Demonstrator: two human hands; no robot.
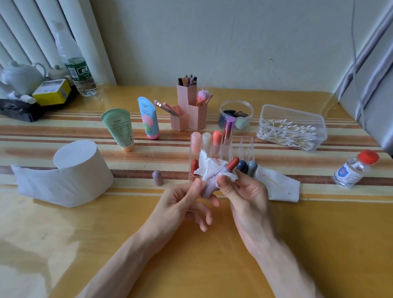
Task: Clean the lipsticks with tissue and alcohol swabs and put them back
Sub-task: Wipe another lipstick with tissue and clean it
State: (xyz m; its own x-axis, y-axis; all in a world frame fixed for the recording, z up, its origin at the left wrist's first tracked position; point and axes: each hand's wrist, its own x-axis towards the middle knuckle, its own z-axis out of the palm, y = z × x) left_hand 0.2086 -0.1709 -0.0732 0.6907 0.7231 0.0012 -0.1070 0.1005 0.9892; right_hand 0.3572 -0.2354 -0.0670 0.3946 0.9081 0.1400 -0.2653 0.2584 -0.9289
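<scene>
Your left hand (pixel 182 206) pinched the lilac base of one open lipstick (pixel 208 188) between thumb and forefinger, with the other fingers spread loose. Your right hand (pixel 243 194) pinched one crumpled, red-stained tissue (pixel 209 167) round the tube just below the red bullet, which pointed up and away from you. Both hands were above the table (pixel 206 254), just in front of the clear organizer (pixel 245 145).

One lilac cap (pixel 157 178) stood upright on the table, left of your hands. In the organizer seven stored lipsticks (pixel 216 137) showed, four in the back row and three in the front. The tissue hid part of the front row.

To the right lay one folded sheet (pixel 285 192) carrying one swab (pixel 275 183), and beyond it stood one red-capped alcohol bottle (pixel 354 170). One toilet roll (pixel 80 171) stood to the left.

Farther back were two cream tubes (pixel 120 129), three joined pink holders (pixel 189 111), one jar (pixel 236 115) and one box of swabs (pixel 290 127).
</scene>
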